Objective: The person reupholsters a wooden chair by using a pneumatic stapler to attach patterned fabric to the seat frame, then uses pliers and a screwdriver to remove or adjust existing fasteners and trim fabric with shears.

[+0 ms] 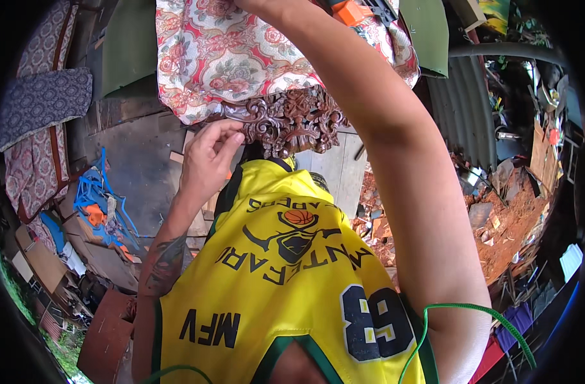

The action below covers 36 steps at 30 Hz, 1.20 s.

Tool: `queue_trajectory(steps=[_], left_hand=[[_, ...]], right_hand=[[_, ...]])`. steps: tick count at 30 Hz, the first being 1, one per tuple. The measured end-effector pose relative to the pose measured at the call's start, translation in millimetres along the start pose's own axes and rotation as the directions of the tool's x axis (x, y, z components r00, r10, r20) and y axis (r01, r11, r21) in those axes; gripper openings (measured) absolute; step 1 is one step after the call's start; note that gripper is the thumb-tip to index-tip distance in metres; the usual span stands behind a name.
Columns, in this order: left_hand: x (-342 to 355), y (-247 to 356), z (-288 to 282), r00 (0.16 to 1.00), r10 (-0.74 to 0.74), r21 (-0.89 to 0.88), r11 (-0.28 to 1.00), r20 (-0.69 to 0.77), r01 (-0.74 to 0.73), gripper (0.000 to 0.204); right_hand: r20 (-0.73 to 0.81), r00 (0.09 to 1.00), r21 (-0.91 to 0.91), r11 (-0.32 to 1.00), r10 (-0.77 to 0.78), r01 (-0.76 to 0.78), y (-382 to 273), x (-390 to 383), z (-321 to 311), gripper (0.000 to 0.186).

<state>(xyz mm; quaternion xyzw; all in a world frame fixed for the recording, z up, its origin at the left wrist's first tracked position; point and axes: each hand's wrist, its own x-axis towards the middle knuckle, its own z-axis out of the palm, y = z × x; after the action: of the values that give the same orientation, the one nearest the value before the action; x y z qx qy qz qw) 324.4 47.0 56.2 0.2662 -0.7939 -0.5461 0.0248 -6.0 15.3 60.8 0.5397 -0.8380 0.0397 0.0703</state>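
Observation:
A seat cushion in red, white and grey floral fabric (241, 57) lies in front of me, over a frame with dark brown carved wooden trim (295, 121). Beside the left end of that trim, just under the fabric's edge, is my left hand (209, 157). Its fingers are curled with the thumb close to the forefinger; whatever they pinch is too small or hidden. My right arm reaches across the fabric, and only the heel of my right hand (254, 4) shows at the top edge, its fingers out of sight. An orange and black tool (353, 11) rests on the fabric.
Green panels (129, 48) flank the floral piece. To the left stand a cushion in dark patterned fabric (46, 99) and tangled blue straps (100, 195) on wooden boards. Rubble and reddish dirt (510, 230) lie to the right. A green cord (491, 312) crosses near my right arm.

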Motion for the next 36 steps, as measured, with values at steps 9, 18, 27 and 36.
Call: queue_trajectory(steps=[9,18,27,36], left_hand=[[52,-5,-42,0.88,0.475,0.654,0.675,-0.03,-0.342,0.036],[209,18,-46,0.619,0.784,0.761,0.377,0.043,-0.529,0.043],[274,-3,-57,0.86,0.445,0.91,0.195,0.25,-0.365,0.049],[262,-1,-41,0.762,0.642,0.802,0.408,0.087,-0.435,0.043]], right_hand=[[-0.032,0.999,-0.03,0.999,-0.038,0.037,8,-38,9,0.021],[0.038,0.996,-0.103,0.992,0.082,-0.078,-3,-64,17,0.021],[-0.138,0.971,0.428,0.896,0.196,-0.12,18,-79,12,0.027],[-0.224,0.9,0.462,0.854,0.373,-0.239,-7,-77,14,0.026]])
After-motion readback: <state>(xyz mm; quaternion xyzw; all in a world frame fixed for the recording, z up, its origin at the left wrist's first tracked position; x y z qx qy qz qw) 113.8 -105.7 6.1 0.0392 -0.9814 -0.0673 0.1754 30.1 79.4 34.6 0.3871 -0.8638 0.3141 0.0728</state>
